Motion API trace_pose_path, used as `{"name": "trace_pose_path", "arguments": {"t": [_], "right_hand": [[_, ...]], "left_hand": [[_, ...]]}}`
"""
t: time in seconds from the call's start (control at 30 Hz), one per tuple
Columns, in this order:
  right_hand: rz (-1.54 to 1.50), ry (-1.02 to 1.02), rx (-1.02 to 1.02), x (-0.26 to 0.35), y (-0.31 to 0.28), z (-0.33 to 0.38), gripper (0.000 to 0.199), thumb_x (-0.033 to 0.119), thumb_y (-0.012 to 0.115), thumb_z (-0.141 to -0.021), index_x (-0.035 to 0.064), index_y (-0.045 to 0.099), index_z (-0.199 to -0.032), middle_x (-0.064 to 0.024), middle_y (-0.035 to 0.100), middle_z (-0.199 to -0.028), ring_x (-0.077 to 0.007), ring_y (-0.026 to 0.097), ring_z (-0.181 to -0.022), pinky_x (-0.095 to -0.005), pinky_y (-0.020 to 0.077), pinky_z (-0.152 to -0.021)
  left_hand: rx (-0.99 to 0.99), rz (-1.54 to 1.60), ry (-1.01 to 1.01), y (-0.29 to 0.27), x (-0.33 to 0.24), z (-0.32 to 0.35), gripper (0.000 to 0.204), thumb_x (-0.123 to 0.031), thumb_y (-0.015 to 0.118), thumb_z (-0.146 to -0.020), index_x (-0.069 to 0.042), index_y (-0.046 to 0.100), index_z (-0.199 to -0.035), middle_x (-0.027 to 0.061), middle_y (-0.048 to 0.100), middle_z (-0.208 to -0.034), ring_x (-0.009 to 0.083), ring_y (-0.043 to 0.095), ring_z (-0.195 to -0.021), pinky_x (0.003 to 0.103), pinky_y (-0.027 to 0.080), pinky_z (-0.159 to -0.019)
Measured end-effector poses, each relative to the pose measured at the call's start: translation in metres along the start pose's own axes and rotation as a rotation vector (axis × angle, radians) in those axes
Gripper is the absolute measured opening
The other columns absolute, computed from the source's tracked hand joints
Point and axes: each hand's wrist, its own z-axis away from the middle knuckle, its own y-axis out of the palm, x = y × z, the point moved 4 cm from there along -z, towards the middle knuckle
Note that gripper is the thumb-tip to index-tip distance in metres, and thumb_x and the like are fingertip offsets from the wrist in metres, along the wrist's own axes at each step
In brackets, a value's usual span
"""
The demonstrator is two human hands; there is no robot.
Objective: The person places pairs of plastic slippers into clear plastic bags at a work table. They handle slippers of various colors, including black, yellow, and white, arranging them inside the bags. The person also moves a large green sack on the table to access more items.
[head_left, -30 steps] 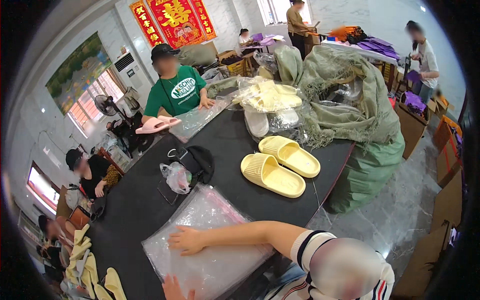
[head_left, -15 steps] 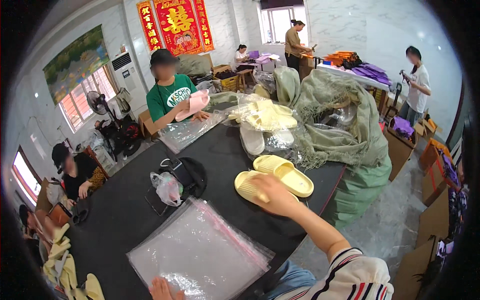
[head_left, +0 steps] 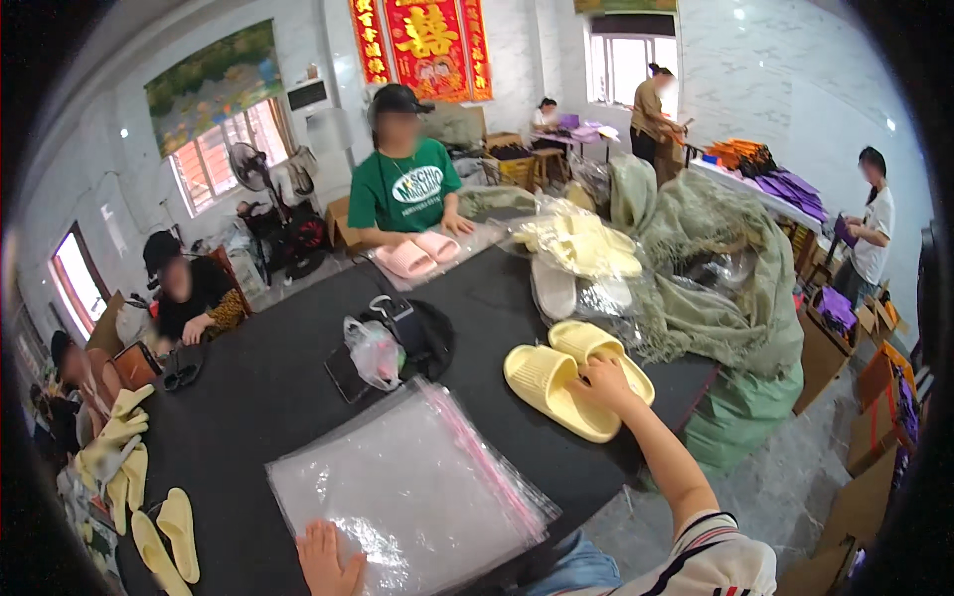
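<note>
Two pale yellow slide slippers lie side by side on the black table, toes pointing away to the left. My right hand [head_left: 604,385] reaches over the farther yellow slipper [head_left: 641,380], its curled fingers gripping it just behind the strap. The nearer yellow slipper [head_left: 556,390] sits against it, untouched. My left hand [head_left: 326,558] lies flat, fingers out, on the lower left of a stack of clear plastic bags [head_left: 397,487] with a pink closure strip along the right side.
A small knotted plastic bag [head_left: 373,353] and dark items stand mid-table. Wrapped yellow slippers [head_left: 576,241] and a green woven sack [head_left: 720,268] lie at the far right. Loose yellow slippers [head_left: 177,531] lie at left. Across the table, a person in green handles pink slippers [head_left: 417,254].
My right hand has moved from the nearer yellow slipper to the farther one. Opposite, the person's pink slipper has come down onto the bag beside another. The view has shifted left.
</note>
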Motion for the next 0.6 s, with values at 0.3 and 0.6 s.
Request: {"name": "trace_pose_path", "arguments": {"t": [0.3, 0.6], "right_hand": [[-0.443, -0.380, -0.151, 0.119, -0.082, 0.010, 0.020, 0.024, 0.061, -0.085, 0.0051, 0.067, -0.082, -0.0119, 0.062, -0.082, -0.0309, 0.056, -0.091, -0.0412, 0.0460, -0.077], [-0.696, -0.876, 0.020, 0.307, -0.055, 0.007, 0.031, 0.025, 0.060, -0.086, 0.0070, 0.063, -0.111, -0.0156, 0.059, -0.092, -0.0320, 0.056, -0.088, -0.0418, 0.0472, -0.075]], "left_hand": [[-0.107, 0.016, 0.015, 0.004, 0.004, 0.011, 0.064, -0.042, 0.047, -0.090, 0.000, 0.040, -0.137, 0.0210, 0.040, -0.141, 0.0357, 0.033, -0.132, 0.046, 0.025, -0.109], [-0.229, 0.284, -0.021, 0.028, 0.022, 0.003, 0.062, -0.033, 0.055, -0.086, 0.003, 0.041, -0.134, 0.0232, 0.039, -0.140, 0.0387, 0.031, -0.133, 0.050, 0.018, -0.112]]}}
